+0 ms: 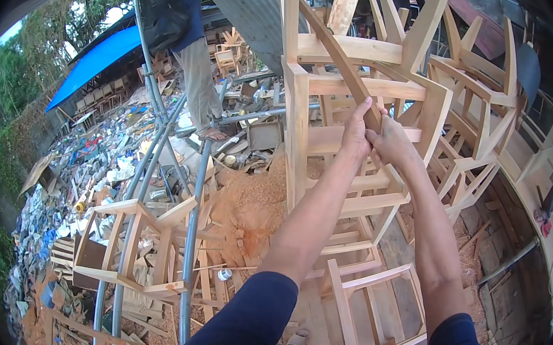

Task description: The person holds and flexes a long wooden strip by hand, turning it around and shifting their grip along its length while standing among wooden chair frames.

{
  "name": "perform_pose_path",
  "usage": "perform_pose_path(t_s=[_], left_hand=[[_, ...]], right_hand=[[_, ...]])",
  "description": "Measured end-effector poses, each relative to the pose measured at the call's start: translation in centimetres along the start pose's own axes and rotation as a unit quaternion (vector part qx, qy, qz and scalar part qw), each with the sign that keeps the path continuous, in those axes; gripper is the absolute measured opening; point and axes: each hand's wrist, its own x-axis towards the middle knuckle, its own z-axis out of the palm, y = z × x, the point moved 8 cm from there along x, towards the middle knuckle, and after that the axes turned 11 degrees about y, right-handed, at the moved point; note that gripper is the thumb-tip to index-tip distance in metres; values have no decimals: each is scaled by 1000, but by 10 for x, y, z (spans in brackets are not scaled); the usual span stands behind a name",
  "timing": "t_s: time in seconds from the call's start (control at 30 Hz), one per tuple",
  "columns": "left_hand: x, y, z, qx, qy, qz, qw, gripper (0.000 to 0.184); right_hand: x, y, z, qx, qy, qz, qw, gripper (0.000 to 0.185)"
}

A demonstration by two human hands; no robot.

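Near angular pale-wood frames (399,85), your left hand (356,132) and right hand (394,141) are gripping a long, flat wooden strip (341,58).

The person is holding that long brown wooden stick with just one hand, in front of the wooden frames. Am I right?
Not quite: it's two hands, not one. The head view shows the left hand and the right hand both gripping the long brown wooden stick, in front of the wooden frames.
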Motion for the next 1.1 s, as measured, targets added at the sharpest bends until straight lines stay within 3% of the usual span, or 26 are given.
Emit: perform_pose_path(t_s=[0.2, 0.7, 0.9, 1.0, 1.1], left_hand=[[-26, -22, -3, 6, -4, -34, 999, 30], [-92, -53, 4, 8, -28, -17, 999, 28], [-115, -72, 9, 1, -46, -31, 998, 24], [-124, -79, 6, 17, -43, -29, 999, 23], [-136, -81, 11, 38, -54, -24, 998, 24]], right_hand=[[-41, -5, -15, 25, -9, 29, 999, 80], [-119, -7, -48, 16, -20, 77, 997, 70], [-143, 10, -58, -9, 17, 19, 1000, 63], [-159, 15, -62, 54, -1, 73, 996, 59], [-177, 10, -71, 35, 9, 68, 997, 58]])
